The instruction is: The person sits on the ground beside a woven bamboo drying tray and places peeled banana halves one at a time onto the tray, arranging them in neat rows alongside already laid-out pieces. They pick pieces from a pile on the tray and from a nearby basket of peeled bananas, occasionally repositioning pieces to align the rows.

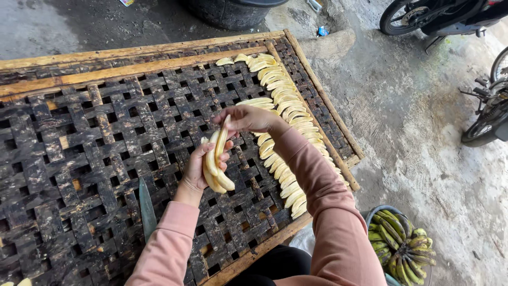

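Basin (373,213) holds green bananas (400,248); left hand (200,168) grips peeled slices (216,165)

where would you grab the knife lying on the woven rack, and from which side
Judging by its pose, take the knife at its near end, by the left sleeve, coming from the person's side of the woven rack. It lies flat and long, blade running away from the person; the near end is hidden, so the handle is only presumed there. The left hand already holds peeled bananas, and the right hand pinches one slice.

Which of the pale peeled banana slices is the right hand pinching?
The uppermost pale peeled banana slice of the stack in the left hand; the right hand pinches its top end, while the other slices lie on the woven bamboo rack.
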{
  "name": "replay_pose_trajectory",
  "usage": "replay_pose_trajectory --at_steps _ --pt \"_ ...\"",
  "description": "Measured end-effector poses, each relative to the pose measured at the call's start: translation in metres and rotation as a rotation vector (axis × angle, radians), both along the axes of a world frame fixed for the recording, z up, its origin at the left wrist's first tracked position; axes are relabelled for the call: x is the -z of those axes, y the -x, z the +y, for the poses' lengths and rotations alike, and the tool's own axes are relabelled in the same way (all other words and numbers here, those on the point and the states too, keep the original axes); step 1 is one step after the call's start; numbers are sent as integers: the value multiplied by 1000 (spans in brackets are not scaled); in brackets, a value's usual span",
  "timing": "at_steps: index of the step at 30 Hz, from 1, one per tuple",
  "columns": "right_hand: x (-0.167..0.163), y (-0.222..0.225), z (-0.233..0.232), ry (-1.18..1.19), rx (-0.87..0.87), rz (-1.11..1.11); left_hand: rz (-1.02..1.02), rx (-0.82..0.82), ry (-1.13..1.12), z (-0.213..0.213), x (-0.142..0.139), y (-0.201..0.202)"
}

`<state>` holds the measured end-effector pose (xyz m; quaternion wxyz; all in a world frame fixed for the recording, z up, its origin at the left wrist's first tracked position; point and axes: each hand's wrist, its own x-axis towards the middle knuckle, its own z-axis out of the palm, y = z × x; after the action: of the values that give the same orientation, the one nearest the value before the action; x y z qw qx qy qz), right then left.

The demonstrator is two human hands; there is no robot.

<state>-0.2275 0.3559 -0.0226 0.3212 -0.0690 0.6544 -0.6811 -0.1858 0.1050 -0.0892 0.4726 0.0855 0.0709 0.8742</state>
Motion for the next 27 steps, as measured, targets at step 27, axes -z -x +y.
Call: replay_pose_trajectory --at_steps 27 --pt "29 72 79 -1336 289 665 -151 -101 530 -22 37 13"
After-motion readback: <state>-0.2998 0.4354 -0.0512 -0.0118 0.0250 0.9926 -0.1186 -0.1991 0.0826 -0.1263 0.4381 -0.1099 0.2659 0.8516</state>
